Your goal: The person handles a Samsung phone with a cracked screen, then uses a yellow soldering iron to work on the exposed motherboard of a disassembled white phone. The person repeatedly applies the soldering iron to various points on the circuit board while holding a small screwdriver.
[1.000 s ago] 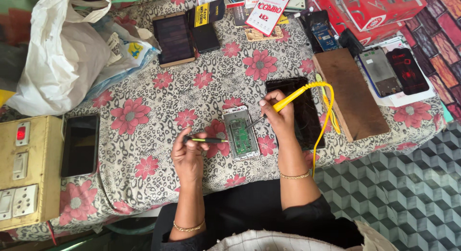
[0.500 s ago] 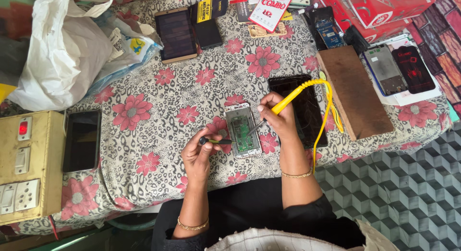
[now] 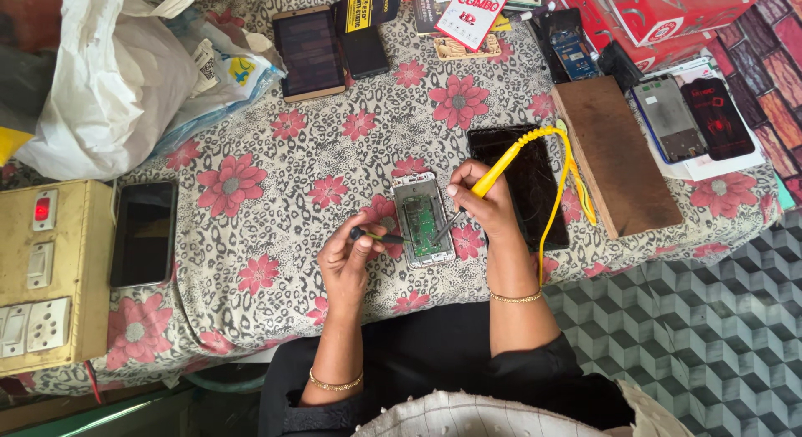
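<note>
Floral tablecloth (image 3: 251, 153), opened phone (image 3: 422, 218), right hand (image 3: 489, 207) fingers clamped on yellow soldering iron (image 3: 501, 165), left hand (image 3: 351, 261) fingers pinching tweezers (image 3: 380, 236), wooden block (image 3: 614, 153) beside.

We see a matt printed cloth (image 3: 251, 161) with red flowers over the table. On it lies an opened phone (image 3: 422, 218), dull grey metal around a green circuit board. Our right hand (image 3: 489, 205) grips an iron (image 3: 493, 176) with a smooth yellow plastic handle and cord. Beside it a black phone (image 3: 535, 174) shows glossy glass. A board (image 3: 614, 157) is plain brown wood, matt. The bag (image 3: 109, 78) is thin, crinkled white plastic.
</note>
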